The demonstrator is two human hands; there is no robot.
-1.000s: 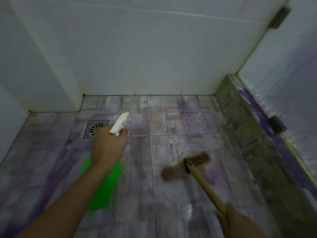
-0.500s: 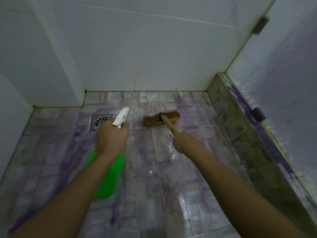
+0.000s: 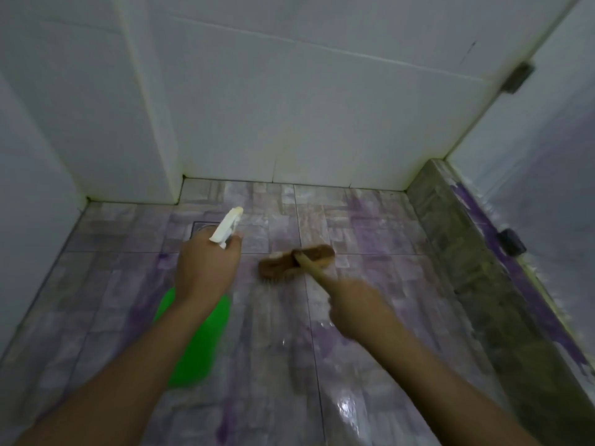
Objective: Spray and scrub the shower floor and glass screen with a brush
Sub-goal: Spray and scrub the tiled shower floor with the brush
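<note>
My left hand (image 3: 206, 272) grips a green spray bottle (image 3: 196, 342) by its neck, with the white nozzle (image 3: 227, 226) pointing forward over the floor. My right hand (image 3: 357, 310) is closed on the wooden handle of a brown scrub brush (image 3: 296, 260). The brush head rests bristles-down on the wet, purple-stained shower floor (image 3: 370, 233), just right of my left hand. The glass screen (image 3: 541, 175) stands at the right above a stone curb.
A round floor drain (image 3: 203, 228) lies partly hidden behind the nozzle. White tiled walls (image 3: 289, 107) close the back and left. The stone curb (image 3: 467, 259) runs along the right, with a dark clamp (image 3: 512, 243) and a hinge (image 3: 518, 77) on the glass.
The brush went from near me out towards the back wall, then came back a little and slightly right. My left hand with the bottle stayed nearly still.
</note>
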